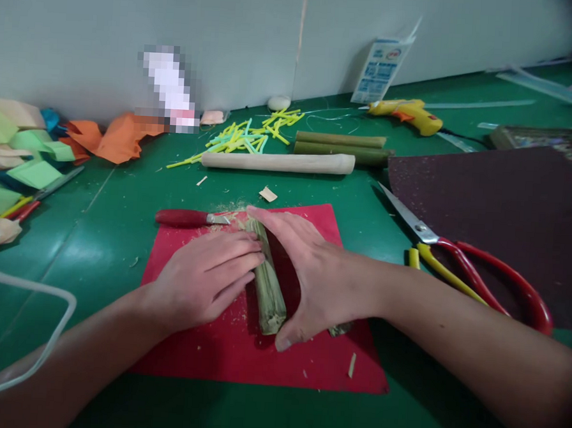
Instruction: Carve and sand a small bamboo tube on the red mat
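A short piece of green, ridged bamboo (268,288) lies lengthwise on a red sheet (182,355), its rough cut end towards me. My left hand (206,277) bears on it from the left, fingers together and tips curled against its side; the thumb is hidden. My right hand (314,266) arches over the right side, thumb and fingers wide apart, with the thumb near the bamboo's close end. Beyond my left hand lies a red-handled knife (183,218), its blade partly among pale shavings (235,214). Another greenish scrap (340,329) peeks out under my right wrist.
Behind are a pale peeled stick (279,162), green bamboo lengths (341,154) and yellow straw pieces (242,138). Red-handled scissors (426,233) lie right, beside a dark sheet (497,218). A yellow glue gun (406,115) is farther back; folded papers (34,172) sit left.
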Action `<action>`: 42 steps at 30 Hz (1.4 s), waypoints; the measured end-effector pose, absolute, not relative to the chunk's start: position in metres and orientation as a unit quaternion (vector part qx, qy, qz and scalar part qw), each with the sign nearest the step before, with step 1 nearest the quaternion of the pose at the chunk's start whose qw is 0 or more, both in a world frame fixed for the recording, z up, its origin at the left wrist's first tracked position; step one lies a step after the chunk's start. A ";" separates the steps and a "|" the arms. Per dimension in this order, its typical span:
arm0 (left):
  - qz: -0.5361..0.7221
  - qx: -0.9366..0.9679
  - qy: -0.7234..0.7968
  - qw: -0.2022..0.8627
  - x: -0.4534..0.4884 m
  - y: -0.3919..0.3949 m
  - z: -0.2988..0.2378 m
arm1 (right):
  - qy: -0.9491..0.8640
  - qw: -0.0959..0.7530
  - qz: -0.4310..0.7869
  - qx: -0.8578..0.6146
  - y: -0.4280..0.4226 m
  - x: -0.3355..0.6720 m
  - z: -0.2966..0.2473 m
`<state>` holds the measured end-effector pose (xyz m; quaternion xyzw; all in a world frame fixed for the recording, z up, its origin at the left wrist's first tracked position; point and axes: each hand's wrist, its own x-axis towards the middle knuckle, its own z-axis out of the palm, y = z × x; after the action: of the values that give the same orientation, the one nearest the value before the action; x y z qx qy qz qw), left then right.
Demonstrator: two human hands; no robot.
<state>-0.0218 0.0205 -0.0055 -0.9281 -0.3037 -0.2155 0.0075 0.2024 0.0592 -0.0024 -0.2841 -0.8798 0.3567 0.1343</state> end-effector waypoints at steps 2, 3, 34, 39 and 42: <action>-0.215 -0.928 -0.302 0.005 -0.022 0.022 -0.006 | -0.883 0.139 0.349 -0.280 0.059 0.203 -0.003; -0.218 -0.926 -0.307 0.001 -0.022 0.022 -0.005 | -0.885 0.144 0.346 -0.275 0.059 0.203 -0.003; -0.203 -0.945 -0.256 0.016 -0.015 0.016 0.001 | -0.882 0.128 0.345 -0.294 0.058 0.202 -0.002; -0.204 -0.932 -0.300 0.014 -0.018 0.022 -0.001 | -0.882 0.143 0.351 -0.280 0.058 0.202 -0.002; -0.217 -0.931 -0.295 0.013 -0.014 0.019 0.001 | -0.886 0.154 0.337 -0.278 0.058 0.202 -0.004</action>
<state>-0.0143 0.0195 0.0011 -0.9305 -0.2949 -0.2169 0.0133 0.2024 0.0581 -0.0040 -0.2777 -0.8864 0.3370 0.1536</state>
